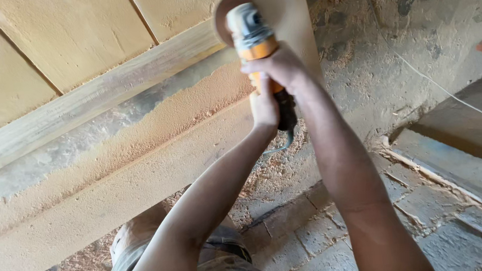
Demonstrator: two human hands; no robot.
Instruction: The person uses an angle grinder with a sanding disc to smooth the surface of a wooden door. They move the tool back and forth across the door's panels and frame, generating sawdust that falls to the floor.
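An orange and grey angle grinder [250, 33] with a round brown sanding disc [223, 16] is held out in front of me against a pale wooden panel [69, 34]. My right hand [281, 68] grips the grinder's orange body from above. My left hand [263, 105] is wrapped around its dark rear handle just below. The disc touches the raised wooden rail [98, 95] that crosses the panel. A thick layer of sawdust [136, 133] lies along the ledge under the rail.
A black cord [281, 143] hangs from the grinder's handle. A thin white cable [446, 91] runs across the dusty ground at right. Brick paving [320, 239] and a concrete slab [464, 156] lie below. My knee [145, 231] shows at the bottom.
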